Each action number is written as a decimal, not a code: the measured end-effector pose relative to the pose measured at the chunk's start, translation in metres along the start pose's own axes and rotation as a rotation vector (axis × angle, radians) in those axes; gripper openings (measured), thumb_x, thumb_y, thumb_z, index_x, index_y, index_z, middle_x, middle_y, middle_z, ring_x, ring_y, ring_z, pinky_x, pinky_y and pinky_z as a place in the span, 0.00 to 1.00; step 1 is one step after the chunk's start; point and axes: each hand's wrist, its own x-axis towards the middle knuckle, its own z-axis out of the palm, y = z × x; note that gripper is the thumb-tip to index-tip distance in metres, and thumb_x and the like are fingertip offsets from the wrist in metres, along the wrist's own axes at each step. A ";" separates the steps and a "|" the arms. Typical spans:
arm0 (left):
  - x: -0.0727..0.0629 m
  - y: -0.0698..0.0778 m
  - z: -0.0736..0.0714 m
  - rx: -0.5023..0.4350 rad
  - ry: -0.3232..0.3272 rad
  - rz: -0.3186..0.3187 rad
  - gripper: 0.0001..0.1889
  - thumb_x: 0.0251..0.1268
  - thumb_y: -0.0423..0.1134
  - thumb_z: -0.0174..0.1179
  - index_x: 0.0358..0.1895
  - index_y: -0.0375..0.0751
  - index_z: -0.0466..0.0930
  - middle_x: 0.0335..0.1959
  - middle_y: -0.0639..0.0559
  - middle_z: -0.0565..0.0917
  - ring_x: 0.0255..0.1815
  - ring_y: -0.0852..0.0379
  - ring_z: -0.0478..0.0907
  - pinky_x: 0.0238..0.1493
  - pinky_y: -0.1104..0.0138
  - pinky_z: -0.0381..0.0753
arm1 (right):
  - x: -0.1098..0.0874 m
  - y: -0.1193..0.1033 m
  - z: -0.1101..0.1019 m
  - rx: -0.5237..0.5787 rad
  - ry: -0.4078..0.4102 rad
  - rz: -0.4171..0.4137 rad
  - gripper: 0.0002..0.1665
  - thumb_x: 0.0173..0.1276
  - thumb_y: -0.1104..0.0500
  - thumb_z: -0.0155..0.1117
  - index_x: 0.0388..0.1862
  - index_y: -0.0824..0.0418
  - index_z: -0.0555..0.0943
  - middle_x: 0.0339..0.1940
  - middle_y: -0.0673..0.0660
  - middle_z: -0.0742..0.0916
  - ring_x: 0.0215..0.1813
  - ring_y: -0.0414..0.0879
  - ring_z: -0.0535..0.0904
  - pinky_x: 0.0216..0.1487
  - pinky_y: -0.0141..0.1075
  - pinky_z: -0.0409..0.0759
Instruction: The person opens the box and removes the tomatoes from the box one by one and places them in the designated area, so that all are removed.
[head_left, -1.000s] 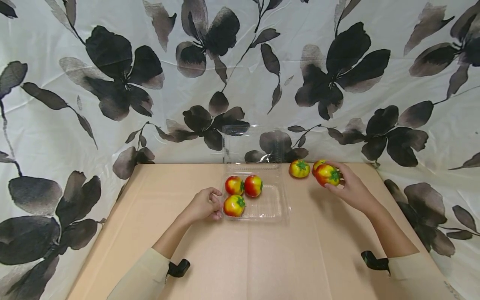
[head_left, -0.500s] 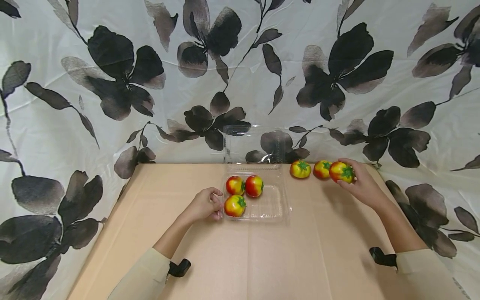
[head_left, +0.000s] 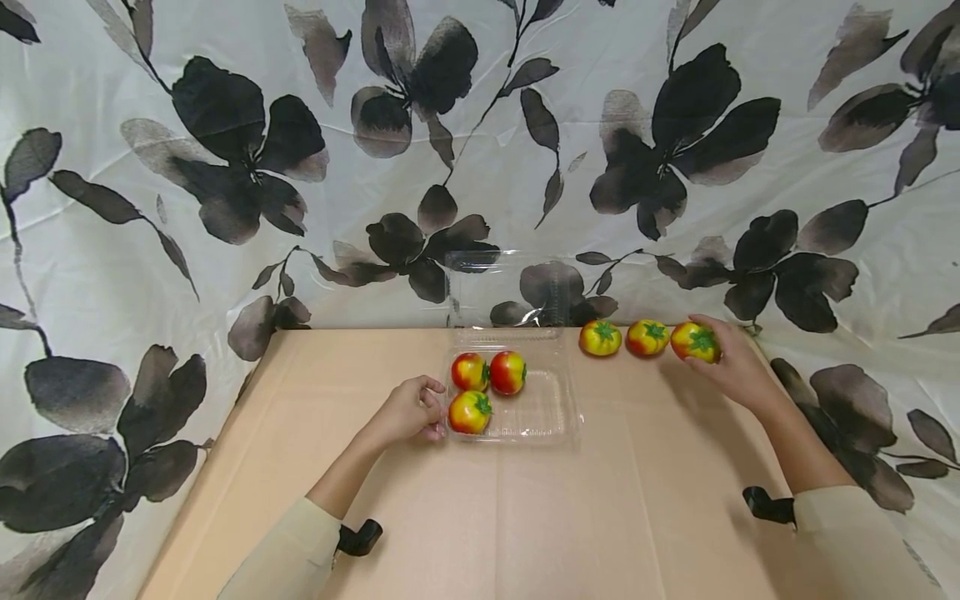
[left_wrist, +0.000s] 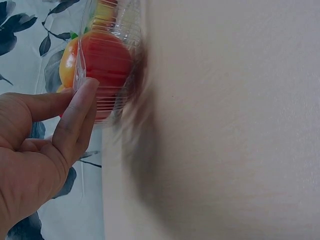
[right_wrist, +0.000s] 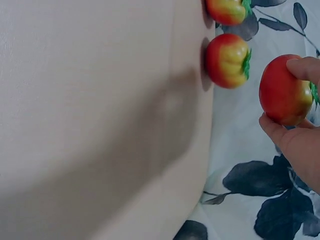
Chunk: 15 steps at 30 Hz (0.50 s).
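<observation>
A clear plastic clamshell container [head_left: 532, 408] lies with its lid raised at the back. Three red-and-yellow tomatoes with green leafy tops sit in its left part, one of them a front tomato [head_left: 469, 412]. My left hand [head_left: 405, 410] pinches the container's left edge between thumb and fingers; in the left wrist view the fingertips [left_wrist: 89, 86] are at the rim. At the back right, my right hand [head_left: 729, 360] grips another tomato [right_wrist: 283, 92] between thumb and fingers. In the right wrist view this tomato is held up off the table.
Two more tomatoes, a left one [head_left: 600, 338] and a right one [head_left: 647, 337], stand in a row along the back edge of the tan table [head_left: 570, 517]. Behind hangs a white cloth [head_left: 540, 200] with dark flowers. The upright clear lid [head_left: 506, 287] stands before it.
My right hand has moved to the right with its tomato, away from the two on the table, uncovering the one it partly hid. The left hand has stayed at the container's edge.
</observation>
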 end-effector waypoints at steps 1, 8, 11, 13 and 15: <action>0.000 0.000 0.000 0.002 0.001 -0.002 0.20 0.67 0.21 0.56 0.61 0.23 0.70 0.32 0.39 0.82 0.22 0.52 0.86 0.26 0.60 0.91 | 0.000 0.003 0.000 0.004 0.001 0.010 0.41 0.64 0.67 0.72 0.74 0.70 0.66 0.62 0.75 0.75 0.57 0.68 0.70 0.48 0.26 0.65; 0.002 0.000 0.000 0.012 -0.002 -0.012 0.20 0.67 0.21 0.56 0.62 0.24 0.70 0.32 0.41 0.82 0.21 0.54 0.85 0.27 0.61 0.91 | -0.002 0.016 0.000 0.048 -0.017 0.149 0.43 0.67 0.64 0.71 0.75 0.74 0.61 0.67 0.78 0.71 0.62 0.71 0.70 0.58 0.22 0.72; 0.002 0.001 0.000 0.018 -0.001 -0.007 0.20 0.67 0.21 0.56 0.62 0.24 0.70 0.32 0.40 0.83 0.21 0.54 0.85 0.27 0.61 0.91 | 0.000 0.021 0.001 0.040 -0.032 0.215 0.44 0.69 0.61 0.70 0.75 0.75 0.58 0.68 0.80 0.69 0.64 0.73 0.69 0.69 0.52 0.77; 0.001 0.000 0.000 0.019 0.004 -0.008 0.20 0.67 0.21 0.56 0.61 0.24 0.70 0.32 0.40 0.82 0.21 0.54 0.85 0.27 0.61 0.91 | 0.001 0.024 0.002 0.039 -0.047 0.253 0.45 0.70 0.59 0.70 0.76 0.76 0.57 0.69 0.81 0.68 0.65 0.75 0.67 0.67 0.71 0.70; 0.000 0.000 0.000 0.018 0.007 -0.011 0.20 0.67 0.21 0.56 0.61 0.24 0.70 0.31 0.41 0.82 0.21 0.54 0.85 0.27 0.61 0.91 | 0.003 0.029 0.003 0.038 -0.064 0.285 0.46 0.71 0.58 0.69 0.76 0.76 0.56 0.70 0.81 0.67 0.66 0.76 0.66 0.68 0.74 0.67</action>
